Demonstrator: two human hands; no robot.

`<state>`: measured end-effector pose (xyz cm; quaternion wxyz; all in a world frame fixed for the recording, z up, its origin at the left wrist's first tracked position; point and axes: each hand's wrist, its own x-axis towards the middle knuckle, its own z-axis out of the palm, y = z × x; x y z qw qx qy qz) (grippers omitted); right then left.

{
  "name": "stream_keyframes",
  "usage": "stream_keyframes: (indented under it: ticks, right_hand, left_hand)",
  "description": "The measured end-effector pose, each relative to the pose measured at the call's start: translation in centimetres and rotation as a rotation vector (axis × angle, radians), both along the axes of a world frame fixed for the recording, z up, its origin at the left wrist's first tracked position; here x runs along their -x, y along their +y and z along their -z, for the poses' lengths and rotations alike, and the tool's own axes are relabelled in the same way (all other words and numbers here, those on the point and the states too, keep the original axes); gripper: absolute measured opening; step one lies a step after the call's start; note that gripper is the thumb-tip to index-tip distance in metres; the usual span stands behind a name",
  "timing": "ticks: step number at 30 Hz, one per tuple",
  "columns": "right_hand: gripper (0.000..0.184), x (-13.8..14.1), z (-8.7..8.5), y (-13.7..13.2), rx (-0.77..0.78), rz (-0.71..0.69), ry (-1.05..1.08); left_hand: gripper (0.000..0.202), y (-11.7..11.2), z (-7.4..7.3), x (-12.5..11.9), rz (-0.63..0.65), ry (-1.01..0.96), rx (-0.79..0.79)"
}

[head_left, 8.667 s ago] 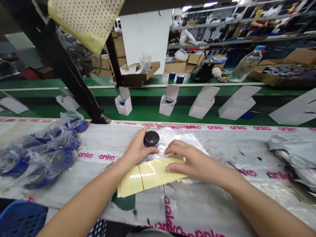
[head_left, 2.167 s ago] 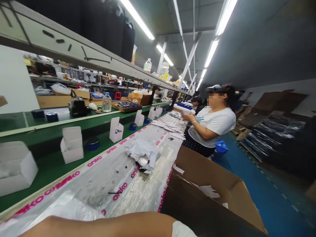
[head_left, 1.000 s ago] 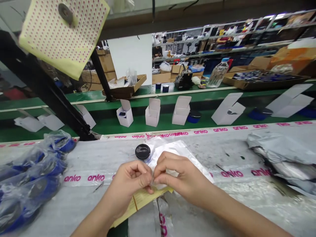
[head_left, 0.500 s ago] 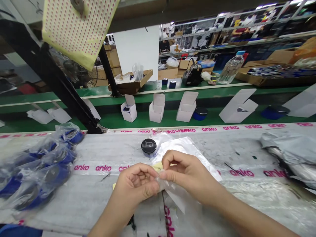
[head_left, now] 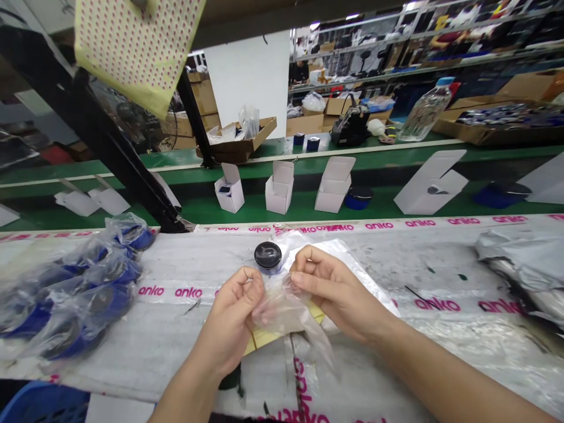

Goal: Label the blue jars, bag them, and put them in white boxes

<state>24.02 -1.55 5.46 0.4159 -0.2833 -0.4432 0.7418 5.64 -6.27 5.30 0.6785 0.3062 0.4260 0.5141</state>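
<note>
Drawn slightly apart now, my left hand (head_left: 231, 323) and right hand (head_left: 337, 296) pinch a clear plastic bag (head_left: 288, 314) between closed fingers (head_left: 304, 277), just beside a black-lidded jar (head_left: 268, 257)

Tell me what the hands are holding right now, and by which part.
The left hand and right hand pinch a clear plastic bag by its upper edge.

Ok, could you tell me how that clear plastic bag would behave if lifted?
The clear plastic bag will probably be floppy, since it sags below the right hand; its thin, glossy film suggests little weight and some slipperiness.
</note>
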Motion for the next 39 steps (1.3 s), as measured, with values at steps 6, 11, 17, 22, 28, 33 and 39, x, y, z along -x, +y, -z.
stream_keyframes:
  ticks: [6,11,17,22,28,33,39]
  right_hand:
    - [0.019,-1.0,0.6,1.9,-0.059,-0.129,-0.37]
    - [0.007,0.8,1.4,3.9,-0.412,0.144,-0.712]
    - [0.02,3.1,1.9,6.7,-0.596,0.258,-1.037]
    - [0.023,2.1,1.8,5.9,-0.706,0.207,-1.175]
    - [0.058,0.2,2.3,5.4,-0.757,-0.057,-0.833]
    - [0.052,2.1,1.7,6.3,-0.456,0.049,-0.652]
    - [0.029,3.4,0.8,6.1,-0.505,0.035,-0.643]
  left_hand:
    - [0.036,1.8,0.7,3.0,0.099,0.49,-0.068]
    - [0.024,5.2,1.8,3.0,-0.026,0.665,-0.199]
    - [0.012,8.8,2.9,2.0,-0.033,0.947,-0.268]
    - [0.02,7.8,2.5,3.0,-0.065,1.104,-0.408]
    - [0.069,5.9,3.4,3.8,0.133,0.77,-0.447]
    - [0.074,6.2,2.6,2.6,0.062,0.481,-0.286]
    - [0.028,6.7,-0.3,3.1,0.069,0.223,0.045]
